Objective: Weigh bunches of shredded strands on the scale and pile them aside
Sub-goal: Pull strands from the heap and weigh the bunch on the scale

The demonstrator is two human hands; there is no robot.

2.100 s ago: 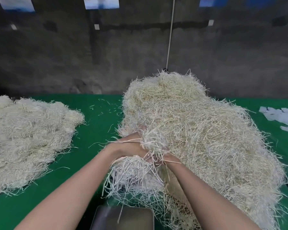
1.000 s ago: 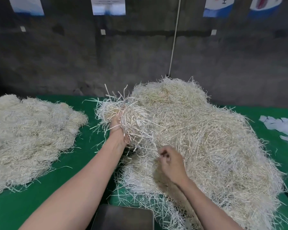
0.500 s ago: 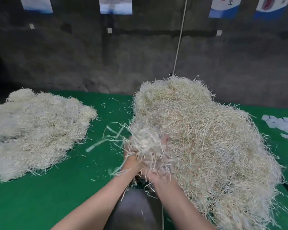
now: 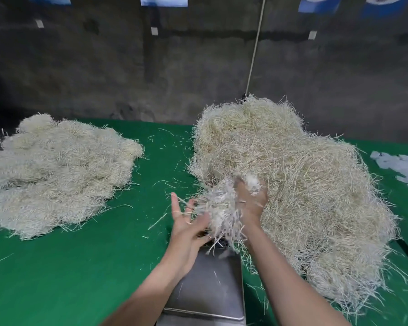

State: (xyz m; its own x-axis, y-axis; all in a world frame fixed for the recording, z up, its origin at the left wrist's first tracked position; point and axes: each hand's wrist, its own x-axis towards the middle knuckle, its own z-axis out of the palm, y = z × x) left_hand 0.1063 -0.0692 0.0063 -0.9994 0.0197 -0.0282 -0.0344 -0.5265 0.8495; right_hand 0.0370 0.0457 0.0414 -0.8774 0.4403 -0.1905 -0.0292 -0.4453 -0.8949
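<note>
Strands are gathered into a bunch (image 4: 223, 208) that we hold above the far edge of the scale (image 4: 207, 285), just beside the big heap (image 4: 304, 180) on the right. Our right hand (image 4: 251, 201) grips it with fingers buried in it; our left hand (image 4: 186, 223) is spread open against its left side. Next, we judge, it must settle compactly on the scale, clear of the heap, then join the pile (image 4: 57, 175) at the left of the table (image 4: 92, 267).

Scale (image 4: 207, 288) nearest, flat pile (image 4: 54, 175) left, tall heap (image 4: 292, 184) right
</note>
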